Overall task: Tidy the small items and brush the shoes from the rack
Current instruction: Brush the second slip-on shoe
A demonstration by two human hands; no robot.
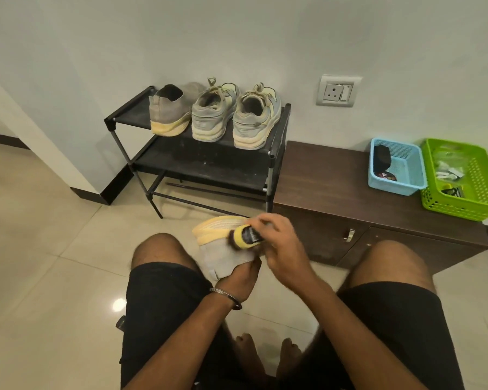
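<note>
The grey slip-on shoe (223, 256) with the yellow sole sat between my knees, sole turned up and away from me, above the tiled floor (40, 220). My left hand (241, 280) gripped it from below at the heel end, fingers curled round the grey upper; a metal bangle (226, 295) sat on that wrist. My right hand (282, 246) lay just right of the shoe and over it, fingers curled round a small yellow-and-black brush (245, 236), bristles touching the shoe where upper meets sole. Both forearms ran in from the lower edge and converged on the shoe; the right wrist was bent inward.

On the top shelf of the black shoe rack (119, 114), the matching grey slip-on (169, 111) stood toward the left end, and a pair of grey laced sneakers (234, 116) stood beside it toward the right end, heels facing me.

On the brown cabinet (321, 175) right of the rack, a blue basket (397, 167) and a green basket (468, 178) stood side by side near its right end, both holding small items I could not identify.
</note>
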